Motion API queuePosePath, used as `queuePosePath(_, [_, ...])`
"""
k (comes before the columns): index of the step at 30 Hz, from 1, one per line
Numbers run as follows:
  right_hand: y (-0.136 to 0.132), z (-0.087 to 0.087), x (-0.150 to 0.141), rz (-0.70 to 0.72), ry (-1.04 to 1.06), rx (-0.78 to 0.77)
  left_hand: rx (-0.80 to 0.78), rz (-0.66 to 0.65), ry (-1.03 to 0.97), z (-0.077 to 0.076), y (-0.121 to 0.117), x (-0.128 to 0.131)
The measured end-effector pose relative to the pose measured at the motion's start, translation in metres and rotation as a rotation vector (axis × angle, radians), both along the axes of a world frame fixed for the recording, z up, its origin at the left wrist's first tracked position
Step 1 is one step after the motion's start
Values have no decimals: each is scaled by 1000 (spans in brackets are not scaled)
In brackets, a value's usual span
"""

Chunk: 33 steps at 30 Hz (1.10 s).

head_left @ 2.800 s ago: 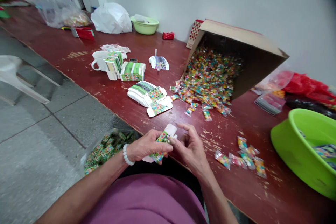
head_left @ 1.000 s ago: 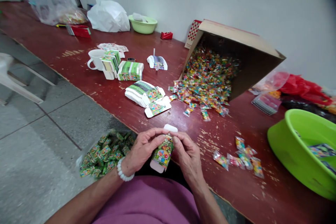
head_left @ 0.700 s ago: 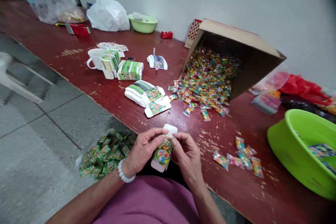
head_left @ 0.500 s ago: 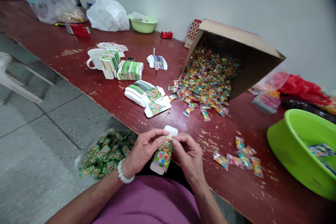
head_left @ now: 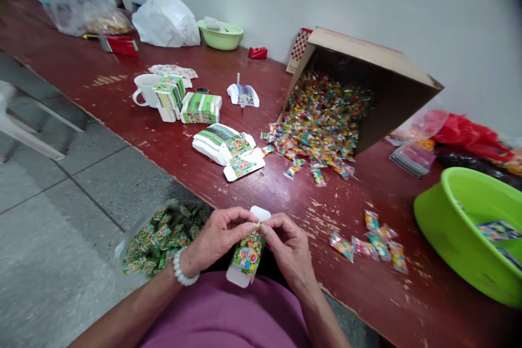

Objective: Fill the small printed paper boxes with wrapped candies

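Both hands hold one small green printed carton point(head_left: 245, 254) upright over my lap, at the near edge of the red-brown table point(head_left: 196, 136). My left hand point(head_left: 216, 239) grips its left side, fingers closed. My right hand point(head_left: 287, 247) pinches its top end, where a white flap sticks up. Several small candy packets point(head_left: 369, 242) lie on the table just right of my right hand. A stack of flat unfolded cartons point(head_left: 228, 149) lies farther out.
A tipped cardboard box point(head_left: 367, 87) spills many candy packets point(head_left: 318, 130). A green basin point(head_left: 468, 228) sits at the right. Below the table's edge, left of my lap, a container holds finished green cartons point(head_left: 163, 234). A white cup point(head_left: 144, 89), carton stacks and bags lie farther left.
The carton has come down and nearer to my body. My fingertips have closed together at its top flap. The view has shifted slightly.
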State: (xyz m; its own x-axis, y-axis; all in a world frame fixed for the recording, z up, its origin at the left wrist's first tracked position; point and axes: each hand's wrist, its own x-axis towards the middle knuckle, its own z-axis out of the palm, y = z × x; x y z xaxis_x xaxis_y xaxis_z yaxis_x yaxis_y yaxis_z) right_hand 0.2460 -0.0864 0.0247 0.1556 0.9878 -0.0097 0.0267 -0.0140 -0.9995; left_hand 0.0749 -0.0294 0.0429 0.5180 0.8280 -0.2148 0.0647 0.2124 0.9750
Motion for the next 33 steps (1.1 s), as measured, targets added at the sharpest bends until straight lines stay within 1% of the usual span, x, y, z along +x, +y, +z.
queuePosePath(3, [-1,-5,-3,-37,138,-38,-9,30,-20,-2,-2,1])
queuePosePath(5, [0,-5,-4,-43,178,-46,-10,49,-33,-3,-3,2])
queuePosePath(9, [-1,2,1,21,62,-19,11,55,-36,-3,-4,2])
queuePosePath(13, [-3,3,3,58,-19,20,19,-10,-4,-5,-5,-2])
queuePosePath(15, [-5,-1,0,33,55,2,14,-25,1,-6,-6,-3])
queuePosePath(18, [-5,-8,-3,-49,223,-29,2,15,-12,-7,-8,-2])
queuePosePath(20, [-4,-9,-3,-61,209,-43,-13,46,-24,-7,-8,-1])
queuePosePath(23, [-3,-7,1,-23,96,-50,-22,48,-28,-6,-6,1])
queuePosePath(25, [-2,-5,3,-5,81,-42,-22,24,-18,-5,-4,0])
queuePosePath(28, [-2,-3,5,1,106,-49,-38,-1,6,-6,-2,0])
queuePosePath(30, [-2,-4,4,9,128,-71,-48,11,1,-7,-1,0])
queuePosePath(33, [-2,-5,3,63,219,-93,-62,53,-18,-7,-1,3])
